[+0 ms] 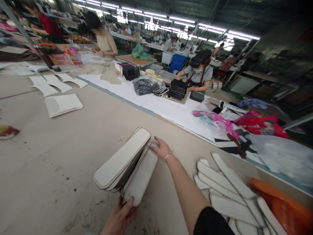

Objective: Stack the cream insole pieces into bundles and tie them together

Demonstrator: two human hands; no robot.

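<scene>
Two stacks of long, pale, round-ended strips with dark edges are in the middle of the table. My left hand (121, 213) grips the near end of the right-hand stack (143, 176), thumb on top. At its far end my right hand (160, 148), with a bracelet at the wrist, closes its fingers on the same stack. Tilted, this stack leans close beside the left-hand stack (122, 158), and a dark gap shows between the two. More loose strips (227, 192) lie in a pile to the right of my right arm.
An orange bag (281, 205) lies beside the loose strips. Pale cut sheets (63, 104) are at the left. Across the table are a black stack (178, 88), plastic bags (145, 85) and a red bag (266, 125). A co-worker (199, 73) works opposite; another person (105, 40) sits farther left.
</scene>
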